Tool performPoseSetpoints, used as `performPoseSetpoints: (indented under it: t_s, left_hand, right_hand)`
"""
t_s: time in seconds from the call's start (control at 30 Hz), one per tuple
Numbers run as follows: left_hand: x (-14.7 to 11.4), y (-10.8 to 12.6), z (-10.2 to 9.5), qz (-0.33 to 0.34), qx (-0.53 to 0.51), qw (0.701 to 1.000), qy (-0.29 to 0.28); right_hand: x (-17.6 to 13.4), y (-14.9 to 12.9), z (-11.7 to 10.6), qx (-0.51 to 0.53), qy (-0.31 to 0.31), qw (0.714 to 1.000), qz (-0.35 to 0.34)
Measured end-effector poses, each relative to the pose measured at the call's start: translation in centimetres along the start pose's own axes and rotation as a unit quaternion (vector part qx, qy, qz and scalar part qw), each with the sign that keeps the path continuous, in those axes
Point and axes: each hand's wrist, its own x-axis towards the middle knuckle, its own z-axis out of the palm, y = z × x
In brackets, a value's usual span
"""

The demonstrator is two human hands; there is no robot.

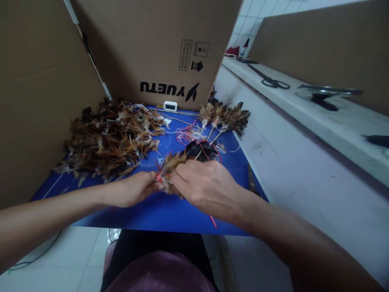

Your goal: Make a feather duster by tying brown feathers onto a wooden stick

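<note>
A bundle of brown and black feathers (174, 162), bound with red string at its left end, lies between my two hands above the blue tabletop (136, 215). My left hand (136, 188) is closed on the bound end, fingers pinched by the red wrapping (158, 177). Over the feathered part, my right hand (202, 182) is closed, its fingertips mostly hidden behind the knuckles. Dark feathers (200, 150) stick out beyond the right hand, with a strand of red string across them. Further left spreads a large pile of loose brown feathers (112, 138).
Several feather bundles on sticks (223, 117) lie at the back right, near tangled red and white string (193, 132). A small white digital display (170, 106) stands before a cardboard box (146, 48). Scissors (273, 83) rest on the right-hand ledge (291, 97).
</note>
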Motion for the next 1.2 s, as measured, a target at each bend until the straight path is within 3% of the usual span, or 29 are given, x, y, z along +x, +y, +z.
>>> performPoseSetpoints:
  t_s: [0.07, 0.17, 0.4, 0.6, 0.8, 0.97, 1.2]
  left_hand:
    - [0.2, 0.6, 0.0, 0.024, 0.118, 0.992, -0.029]
    - [0.3, 1.1, -0.1, 0.011, 0.166, 0.986, 0.002]
    - [-0.5, 0.3, -0.5, -0.106, -0.044, 0.993, 0.009]
    - [-0.6, -0.7, -0.1, -0.119, -0.125, 0.984, 0.031]
    - [-0.5, -1.6, 0.8, -0.125, -0.148, 0.98, 0.051]
    - [-1.4, -1.8, -0.4, -0.128, -0.168, 0.976, 0.048]
    - [-3.2, -1.6, -3.1, -0.121, -0.19, 0.967, 0.116]
  right_hand:
    - [-0.9, -0.4, 0.1, -0.047, 0.004, 0.999, 0.012]
    - [-2.3, -0.9, 0.9, -0.081, 0.025, 0.996, 0.038]
    - [-5.0, -2.2, 4.6, -0.022, 0.08, 0.991, 0.102]
    - [-5.6, -4.4, 7.0, -0.008, 0.035, 0.997, 0.066]
    - [-5.1, -5.8, 7.7, -0.014, 0.013, 0.999, 0.032]
    - [-6.4, -5.0, 8.3, 0.024, 0.04, 0.995, 0.089]
    - [-10.6, -1.1, 9.5, 0.124, 0.12, 0.964, 0.201]
